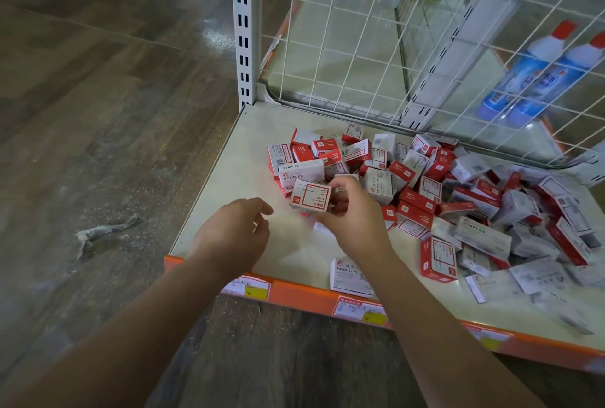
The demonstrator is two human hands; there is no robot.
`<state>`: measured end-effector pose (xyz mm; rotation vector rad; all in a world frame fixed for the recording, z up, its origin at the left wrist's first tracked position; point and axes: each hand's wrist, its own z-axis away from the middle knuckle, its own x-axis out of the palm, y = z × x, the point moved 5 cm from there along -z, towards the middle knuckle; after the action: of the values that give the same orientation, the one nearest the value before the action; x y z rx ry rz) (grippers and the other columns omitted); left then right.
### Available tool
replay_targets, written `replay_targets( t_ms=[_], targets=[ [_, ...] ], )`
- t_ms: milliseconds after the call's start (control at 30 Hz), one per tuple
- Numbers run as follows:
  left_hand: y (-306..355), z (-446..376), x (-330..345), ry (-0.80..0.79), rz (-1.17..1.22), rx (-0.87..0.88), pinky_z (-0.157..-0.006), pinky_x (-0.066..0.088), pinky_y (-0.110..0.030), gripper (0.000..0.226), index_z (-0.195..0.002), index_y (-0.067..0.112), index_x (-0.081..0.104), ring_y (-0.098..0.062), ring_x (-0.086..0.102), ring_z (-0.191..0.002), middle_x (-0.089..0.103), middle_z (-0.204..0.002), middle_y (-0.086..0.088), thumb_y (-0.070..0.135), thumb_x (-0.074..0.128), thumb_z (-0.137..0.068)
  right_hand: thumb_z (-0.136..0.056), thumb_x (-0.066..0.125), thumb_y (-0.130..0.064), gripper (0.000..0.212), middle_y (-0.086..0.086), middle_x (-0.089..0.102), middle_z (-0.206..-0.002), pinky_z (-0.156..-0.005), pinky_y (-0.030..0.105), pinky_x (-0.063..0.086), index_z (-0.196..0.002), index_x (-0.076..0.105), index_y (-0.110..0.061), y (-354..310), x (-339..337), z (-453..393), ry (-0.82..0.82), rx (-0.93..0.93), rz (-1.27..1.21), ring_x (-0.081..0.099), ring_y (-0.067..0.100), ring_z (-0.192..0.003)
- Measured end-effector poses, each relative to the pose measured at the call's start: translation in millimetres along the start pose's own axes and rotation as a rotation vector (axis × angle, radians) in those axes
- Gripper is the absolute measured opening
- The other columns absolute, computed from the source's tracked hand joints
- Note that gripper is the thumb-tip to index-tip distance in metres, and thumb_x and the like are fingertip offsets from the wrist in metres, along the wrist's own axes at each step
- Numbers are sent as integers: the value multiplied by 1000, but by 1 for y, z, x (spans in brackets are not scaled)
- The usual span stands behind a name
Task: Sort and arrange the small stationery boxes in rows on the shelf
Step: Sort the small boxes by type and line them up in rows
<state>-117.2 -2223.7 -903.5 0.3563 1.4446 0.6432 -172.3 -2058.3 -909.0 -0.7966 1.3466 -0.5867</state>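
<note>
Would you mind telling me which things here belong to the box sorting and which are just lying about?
Job:
held box in right hand
left hand, empty
box pile
paper clips box
shelf

Lying about:
blue bottles behind the wire grid
scrap on the floor
price tags

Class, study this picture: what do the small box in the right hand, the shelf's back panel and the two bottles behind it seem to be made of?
Small box: printed cardboard, matte, with creased edges.
Back panel: white-coated metal wire, probably, in an open square grid.
Two bottles: likely plastic, glossy blue-and-white bodies with red caps.
</note>
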Motion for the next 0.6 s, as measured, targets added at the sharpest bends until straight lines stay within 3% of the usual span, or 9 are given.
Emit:
replay_targets(
  t_ms=[133,400,600],
  targets=[
    [6,7,-1,-18,21,-3,-81,47,-27,28,-120,21,56,-14,56,-97,60,-112,2,22,44,-95,-79,73,-22,36,-14,59,-92,-63,9,43,-107,51,-22,-3,-15,14,-61,-4,-46,56,-2,-81],
    [29,19,5,-186,95,33,-93,43,-27,39,-136,23,43,-14,46,-117,49,-133,2,27,42,-97,-80,71,-15,43,-28,50,-85,-67,6,42,-102,42,-38,-15,-27,49,-237,-110,73,53,-2,-84],
    [41,32,5,-283,164,-7,-89,49,-29,36,-132,15,50,-16,50,-113,55,-128,-1,23,41,-98,-82,69,-14,46,-30,48,-88,-71,9,44,-105,40,-40,-22,-31,61,-273,-159,99,53,-1,-84]
  ],
)
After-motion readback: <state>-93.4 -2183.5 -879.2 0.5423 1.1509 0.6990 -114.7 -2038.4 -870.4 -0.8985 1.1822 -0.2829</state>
